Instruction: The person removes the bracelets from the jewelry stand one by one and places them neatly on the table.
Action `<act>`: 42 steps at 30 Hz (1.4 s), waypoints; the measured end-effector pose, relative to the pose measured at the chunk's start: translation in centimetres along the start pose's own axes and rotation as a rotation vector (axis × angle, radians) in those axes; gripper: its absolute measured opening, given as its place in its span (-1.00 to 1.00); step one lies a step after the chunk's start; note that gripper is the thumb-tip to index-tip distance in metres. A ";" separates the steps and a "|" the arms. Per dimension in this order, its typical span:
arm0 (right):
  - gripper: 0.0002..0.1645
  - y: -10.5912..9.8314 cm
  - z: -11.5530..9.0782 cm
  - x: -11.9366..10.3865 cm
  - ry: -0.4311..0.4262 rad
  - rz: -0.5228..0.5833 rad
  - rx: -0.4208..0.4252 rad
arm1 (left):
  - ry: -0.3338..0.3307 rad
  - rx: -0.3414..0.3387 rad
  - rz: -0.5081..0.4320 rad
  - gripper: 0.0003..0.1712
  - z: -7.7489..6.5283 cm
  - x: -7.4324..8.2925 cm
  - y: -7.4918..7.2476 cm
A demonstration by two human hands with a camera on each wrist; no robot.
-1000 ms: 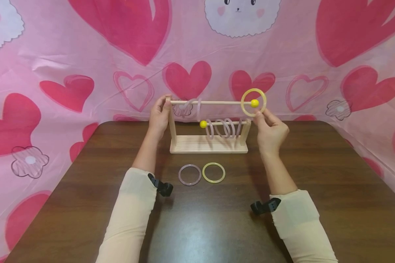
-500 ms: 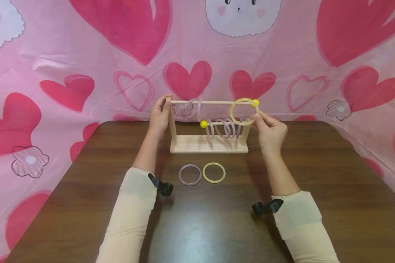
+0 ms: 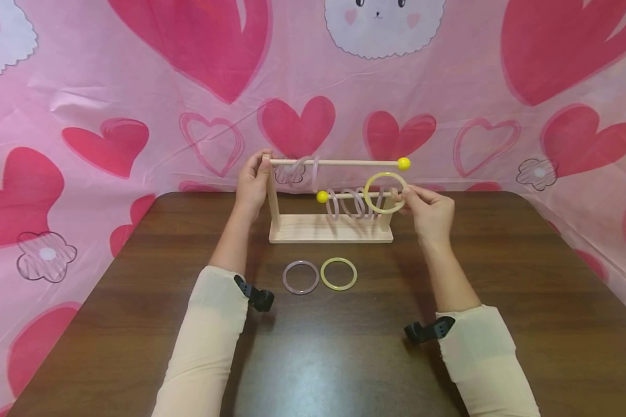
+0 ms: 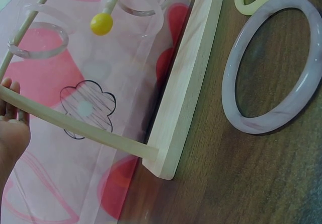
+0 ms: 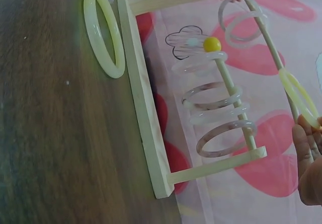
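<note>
1. Yellow glossy see-through ring (image 3: 386, 174), pinched betw thumb & fingers of the right hand (image 3: 432, 217), held up off the table. Def a grip.
2. Ring location: below the thin pale wooden upper rod (image 3: 355, 163) and not threaded on it, lined up in front of the pale wooden right post (image 3: 388, 220) in head view. Touching that post or just near it? Can't tell tbh.
3. Left hand (image 3: 252, 185) gripping the top of the pale wooden left post (image 3: 273, 197), thumb on the near side, right where the upper rod joins.
4. On the upper rod: round yellow ball (image 3: 404, 164) at the right tip, plus 2 pale lilac see-through rings (image 3: 315, 179) hanging toward the left end.
5. Underneath, coming off the right post: shorter pale wooden lower rod (image 5: 227, 77), w/ round yellow end ball (image 3: 321, 197) at its left tip. Several lilac, partly marbled rings (image 5: 214, 106) strung betw ball & post, approx 4 visible in right wrist view.
6. Flat pale wooden base (image 3: 331, 234) under both posts, sitting on a dark brown wood-grain table (image 3: 313, 359).
7. Nearer the person, lying flat: glossy pale lilac ring (image 4: 229, 83) on the left, pale yellow-green ring (image 5: 91, 25) just beside it on the right.
8. Misc: pink cloth w/ red hearts (image 3: 162, 75) behind, cream sleeves (image 3: 208, 330), small black camera (image 3: 261, 300) on each wrist.
</note>
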State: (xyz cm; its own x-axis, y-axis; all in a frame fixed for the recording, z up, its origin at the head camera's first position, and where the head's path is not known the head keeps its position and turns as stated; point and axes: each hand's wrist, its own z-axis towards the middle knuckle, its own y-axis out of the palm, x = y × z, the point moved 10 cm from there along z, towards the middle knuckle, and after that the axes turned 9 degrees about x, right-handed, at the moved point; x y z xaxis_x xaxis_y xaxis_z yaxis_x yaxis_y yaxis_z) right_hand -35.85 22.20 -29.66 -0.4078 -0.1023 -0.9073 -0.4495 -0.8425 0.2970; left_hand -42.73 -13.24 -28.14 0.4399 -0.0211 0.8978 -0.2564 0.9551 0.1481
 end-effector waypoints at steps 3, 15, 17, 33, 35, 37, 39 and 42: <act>-0.83 -0.2 0.0 0.4 0.019 -0.025 -0.007 | -0.002 0.003 0.001 -0.57 0.0 0.0 0.0; -0.75 -0.5 0.3 1.9 0.099 -0.055 -0.074 | -0.009 0.017 0.011 -0.59 0.2 -0.2 -0.2; -0.76 -0.6 0.3 2.2 0.131 -0.059 -0.092 | -0.006 0.020 0.014 -0.60 0.1 -0.1 -0.2; -0.75 0.5 -0.8 4.2 0.275 -0.121 -0.344 | 0.000 0.015 0.008 -0.61 0.1 -0.2 -0.1; -0.78 0.5 -1.0 4.5 0.284 -0.149 -0.371 | -0.003 0.016 0.009 -0.61 0.1 -0.2 -0.2; -0.80 0.6 -1.1 4.7 0.290 -0.168 -0.390 | -0.006 0.015 0.009 -0.59 0.1 -0.2 -0.2; -0.82 0.5 -1.1 4.9 0.298 -0.192 -0.402 | -0.010 0.012 0.010 -0.58 0.1 -0.2 -0.1; -0.84 0.6 -1.3 5.2 0.313 -0.218 -0.434 | -0.009 0.008 0.005 -0.58 0.1 -0.1 -0.1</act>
State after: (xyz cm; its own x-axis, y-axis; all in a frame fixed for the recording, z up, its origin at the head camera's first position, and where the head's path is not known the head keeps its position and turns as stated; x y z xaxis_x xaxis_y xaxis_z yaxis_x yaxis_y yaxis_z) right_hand -37.23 20.50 -34.57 -0.0575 0.0023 -0.9983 -0.1028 -0.9947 0.0036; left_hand -42.85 -13.34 -28.23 0.4309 -0.0193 0.9022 -0.2650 0.9530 0.1469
